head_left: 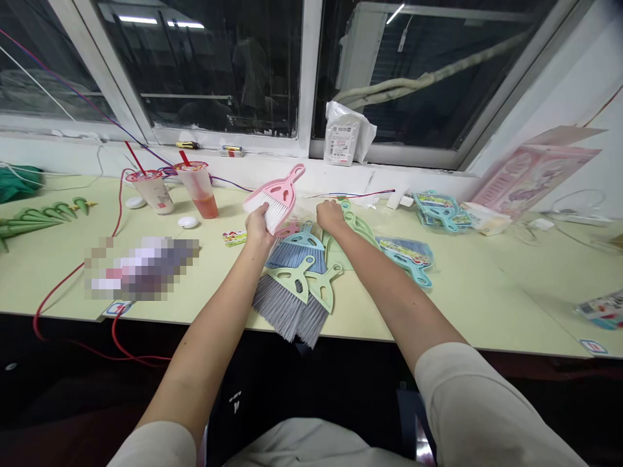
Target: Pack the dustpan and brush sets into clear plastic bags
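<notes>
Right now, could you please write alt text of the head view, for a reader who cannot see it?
Left hand holds a pink dustpan with a white-bristled brush; right hand is curled at green dustpans on a pale table. Blue and green brushes lie between the arms; two drink cups stand near the window.

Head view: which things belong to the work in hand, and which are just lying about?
Work in hand:
pink brush and dustpan, in the left hand
green dustpans, by the right hand
green brushes, blue brush
bagged blue sets (likely)

Lying about:
drink cups
pink box
wrapped white box
</notes>
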`<state>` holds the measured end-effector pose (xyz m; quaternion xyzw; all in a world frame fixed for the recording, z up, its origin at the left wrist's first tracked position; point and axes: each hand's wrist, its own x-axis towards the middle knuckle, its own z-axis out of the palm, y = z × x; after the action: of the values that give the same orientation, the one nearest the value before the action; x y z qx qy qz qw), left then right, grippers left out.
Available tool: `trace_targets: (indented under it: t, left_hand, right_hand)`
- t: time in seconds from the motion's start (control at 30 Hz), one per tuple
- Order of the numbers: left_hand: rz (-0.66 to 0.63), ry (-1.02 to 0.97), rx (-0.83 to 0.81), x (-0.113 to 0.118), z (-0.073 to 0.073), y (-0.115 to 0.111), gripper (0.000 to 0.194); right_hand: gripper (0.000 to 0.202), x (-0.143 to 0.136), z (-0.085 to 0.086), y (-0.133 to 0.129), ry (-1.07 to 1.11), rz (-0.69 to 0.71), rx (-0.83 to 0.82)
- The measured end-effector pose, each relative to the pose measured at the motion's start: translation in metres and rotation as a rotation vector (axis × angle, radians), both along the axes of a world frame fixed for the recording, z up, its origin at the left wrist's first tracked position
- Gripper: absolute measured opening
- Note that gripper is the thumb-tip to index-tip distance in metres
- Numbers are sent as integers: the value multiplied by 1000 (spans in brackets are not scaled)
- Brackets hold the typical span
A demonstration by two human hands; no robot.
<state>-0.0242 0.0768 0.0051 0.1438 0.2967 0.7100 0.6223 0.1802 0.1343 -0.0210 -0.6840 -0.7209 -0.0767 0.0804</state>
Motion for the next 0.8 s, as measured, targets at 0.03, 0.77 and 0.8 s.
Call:
trace_targets:
  t: [0.03,0.77,0.8]
  left_hand:
    - [5,2,4,0,0,-1,38]
    - [6,74,99,-14,10,-1,44]
    - [2,79,116,-17,11,-1,44]
  right_hand:
    - [38,-1,0,0,19,-8,-4]
    - [31,22,69,-24,479,194,452]
    - [28,32,76,-41,517,253,489]
